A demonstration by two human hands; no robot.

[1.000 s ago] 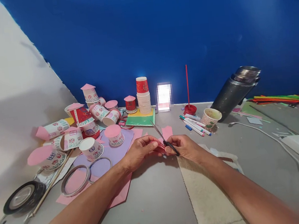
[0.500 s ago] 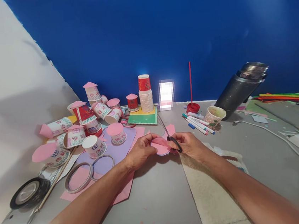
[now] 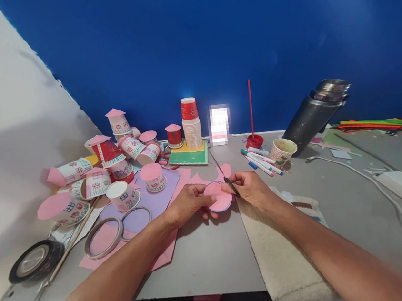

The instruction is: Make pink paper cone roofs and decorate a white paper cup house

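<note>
Near the middle of the table, a round pink paper disc (image 3: 219, 197) with a blue-purple edge lies between my hands. My left hand (image 3: 191, 202) pinches its left side, thumb on top and fingers beneath. My right hand (image 3: 247, 188) is closed round the black handles of the scissors (image 3: 231, 186), whose blades point up and away; its fingertips also touch the disc's right edge. Just beyond stand pink paper offcuts (image 3: 225, 170). On the left, pink paper (image 3: 165, 255) and a purple sheet (image 3: 170, 185) lie flat.
Decorated cups with pink tops (image 3: 116, 162) crowd the left, beside tape rings (image 3: 103, 237). A cup stack (image 3: 192, 133) stands behind on coloured sheets (image 3: 187, 158). Markers (image 3: 261, 163), a paper cup (image 3: 283, 153) and a dark flask (image 3: 307, 122) are right; a beige cloth (image 3: 276, 252) lies nearer.
The pink disc, folded or overlapped before, now lies flat and faces up between my hands. The scissors have turned slightly in my right hand. The whole view has shifted a little.
</note>
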